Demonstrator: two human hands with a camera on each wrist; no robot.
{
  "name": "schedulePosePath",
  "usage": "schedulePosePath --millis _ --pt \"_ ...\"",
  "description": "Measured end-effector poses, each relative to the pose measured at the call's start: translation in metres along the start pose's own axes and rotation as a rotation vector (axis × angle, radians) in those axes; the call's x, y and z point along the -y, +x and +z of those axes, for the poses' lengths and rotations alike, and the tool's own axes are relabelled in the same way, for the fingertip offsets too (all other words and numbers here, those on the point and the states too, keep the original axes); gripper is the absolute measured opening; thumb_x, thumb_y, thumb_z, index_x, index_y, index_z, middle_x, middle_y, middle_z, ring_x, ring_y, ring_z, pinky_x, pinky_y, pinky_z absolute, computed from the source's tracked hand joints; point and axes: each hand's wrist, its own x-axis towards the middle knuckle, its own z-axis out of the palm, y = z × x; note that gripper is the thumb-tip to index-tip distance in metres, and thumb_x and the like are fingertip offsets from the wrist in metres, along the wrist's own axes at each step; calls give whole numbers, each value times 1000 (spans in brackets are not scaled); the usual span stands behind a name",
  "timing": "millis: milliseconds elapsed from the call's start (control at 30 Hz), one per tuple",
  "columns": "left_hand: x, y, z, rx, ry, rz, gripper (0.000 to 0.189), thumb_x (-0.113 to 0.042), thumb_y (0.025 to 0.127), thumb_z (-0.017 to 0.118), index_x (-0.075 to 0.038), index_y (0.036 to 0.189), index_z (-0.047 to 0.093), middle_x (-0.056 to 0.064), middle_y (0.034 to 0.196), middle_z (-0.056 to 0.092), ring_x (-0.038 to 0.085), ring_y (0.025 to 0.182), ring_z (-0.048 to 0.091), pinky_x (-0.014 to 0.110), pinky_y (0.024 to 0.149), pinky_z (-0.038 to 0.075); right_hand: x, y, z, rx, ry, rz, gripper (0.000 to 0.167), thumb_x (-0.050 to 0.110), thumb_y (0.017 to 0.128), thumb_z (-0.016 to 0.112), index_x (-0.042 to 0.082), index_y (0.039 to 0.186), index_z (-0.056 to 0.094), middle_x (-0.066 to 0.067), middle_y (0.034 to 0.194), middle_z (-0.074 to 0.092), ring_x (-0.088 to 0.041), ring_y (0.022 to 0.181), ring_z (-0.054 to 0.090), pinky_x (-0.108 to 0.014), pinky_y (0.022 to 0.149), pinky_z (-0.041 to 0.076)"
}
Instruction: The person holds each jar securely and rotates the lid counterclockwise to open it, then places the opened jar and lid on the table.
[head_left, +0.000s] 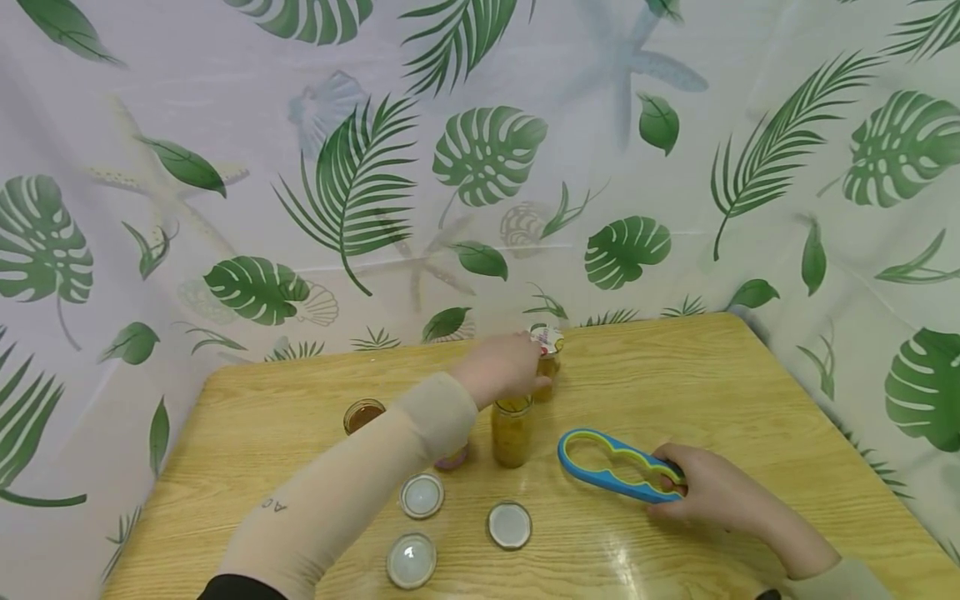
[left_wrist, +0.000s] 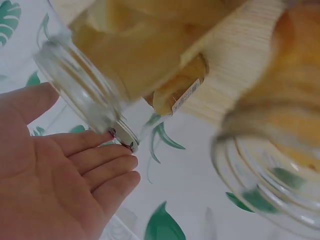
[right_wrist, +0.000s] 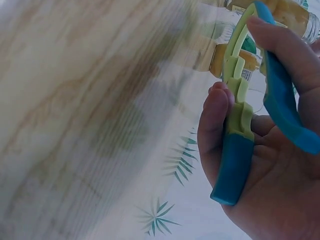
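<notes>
My left hand (head_left: 504, 367) reaches to the back of the table, at a jar (head_left: 547, 383) with a patterned lid. In the left wrist view the fingers of that hand (left_wrist: 70, 165) are straight, the fingertips overlapping the lid's edge behind an open glass jar (left_wrist: 135, 45). The same open jar (head_left: 512, 437), with yellowish contents, stands just below the hand in the head view. At the right, my right hand (head_left: 712, 492) grips a blue and green jar opener (head_left: 603, 480) by one end. Fingers and thumb wrap both its arms (right_wrist: 237, 165) in the right wrist view.
Three upturned lids (head_left: 510, 525) lie on the wooden table (head_left: 645, 367) toward the front. Left of the left forearm stands an open jar (head_left: 363, 412) with amber contents. A purplish thing (head_left: 452, 459) shows partly from behind the sleeve. A leaf-patterned cloth (head_left: 480, 250) hangs behind the table.
</notes>
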Motion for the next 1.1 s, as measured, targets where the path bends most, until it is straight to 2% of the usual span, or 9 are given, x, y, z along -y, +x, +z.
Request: schedulePosePath --millis 133,333,467,600,700,767,900,1100 --pt "-7 1 5 -27 -4 46 54 -50 106 61 -12 143 64 7 153 60 25 139 61 39 115 53 0 1 0 1 -8 3 49 36 81 92 8 110 64 8 79 52 0 67 44 -21 60 38" --pt "-18 -3 9 -32 11 102 55 -51 106 61 -13 144 64 6 153 60 22 140 59 37 116 51 0 0 0 8 1 -2 48 36 81 92 8 107 63 9 78 52 1 66 44 -21 60 38" --pt "-24 -10 11 -64 48 117 48 -51 105 63 -15 137 69 4 146 64 19 129 65 35 107 57 1 -1 -1 13 16 -4 46 35 82 92 8 105 62 9 77 52 1 65 43 -21 59 37" --pt "-30 -15 10 -110 70 128 41 -50 104 65 -16 125 73 2 129 72 17 113 70 33 91 63 1 -2 -1 15 9 4 47 35 81 92 8 106 63 8 78 52 1 65 43 -21 60 37" --pt "-34 -15 10 -135 65 118 42 -49 104 65 -14 127 69 2 124 72 16 111 69 32 87 63 2 -1 -1 12 0 9 47 35 81 92 8 107 64 8 78 53 1 66 43 -21 60 37" --pt "-35 -14 11 -147 65 106 47 -49 105 65 -12 134 65 3 128 70 16 117 68 31 91 62 2 0 -1 10 -3 10 48 35 81 93 8 107 64 8 78 53 1 67 44 -21 61 37" --pt "-36 -7 11 -158 80 86 67 -49 105 64 -6 154 49 8 149 60 19 137 59 30 109 56 1 0 -1 9 -13 2 49 35 81 93 6 109 65 8 79 53 1 68 44 -22 61 38" --pt "-36 2 11 -164 169 74 82 -53 103 66 -2 161 38 12 159 51 24 151 47 29 126 40 -1 -2 1 9 -14 1 48 35 81 93 6 108 65 8 79 54 1 68 44 -22 61 38"
